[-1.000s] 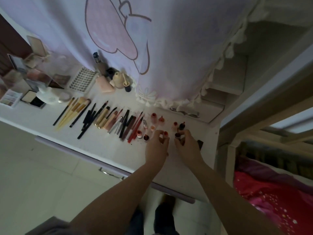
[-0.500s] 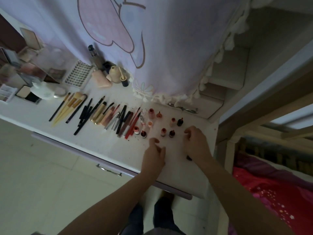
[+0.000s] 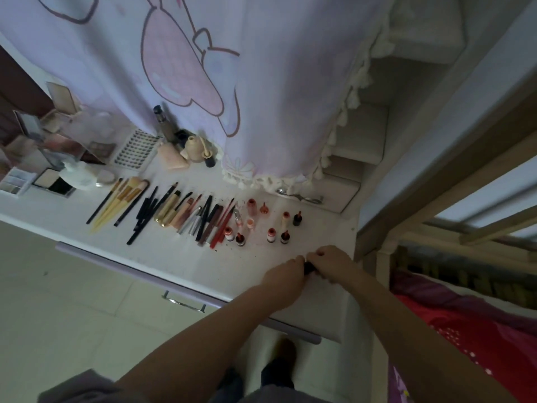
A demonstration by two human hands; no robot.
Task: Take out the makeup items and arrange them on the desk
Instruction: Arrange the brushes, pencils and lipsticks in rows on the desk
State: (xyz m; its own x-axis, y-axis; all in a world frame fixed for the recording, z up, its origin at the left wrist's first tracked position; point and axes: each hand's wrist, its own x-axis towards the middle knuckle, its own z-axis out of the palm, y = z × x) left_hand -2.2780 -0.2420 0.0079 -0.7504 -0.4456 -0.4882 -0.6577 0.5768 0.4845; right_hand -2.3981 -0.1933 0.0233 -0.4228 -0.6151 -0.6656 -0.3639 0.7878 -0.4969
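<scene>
- Curtain (image 3: 261, 82): pale lilac with a pink cartoon print and a tasselled cream hem, fills the upper centre of the frame and hangs down over the back of the desk.
- Desk (image 3: 180, 257): white top running from the left edge to right of centre; a lilac front edge and a metal drawer handle (image 3: 183, 301) show below it.
- Bedding (image 3: 479, 330): red and purple, lower right of the frame, under a pale bed frame.
- Palettes and compacts (image 3: 55, 158): cluster at far left of the desk, some open; details blurred.
- Brushes and pencils (image 3: 162, 210): laid side by side in a slanted row, left of centre; cream-handled brushes at the row's left end, dark and red pencils at its right.
- Small bottles (image 3: 270, 225): red, orange and dark ones standing upright in loose rows, just right of the pencil row, near the desk's right end.
- Left hand (image 3: 286, 274): centre right, at the desk's front edge, fingers curled around one end of a small dark item (image 3: 308, 267).
- Right hand (image 3: 334, 261): just beside the left, fingertips pinching the item's other end; a pale bit shows at its top.
- Small dark item: held between both hands, below the bottle rows; what it is cannot be told.
</scene>
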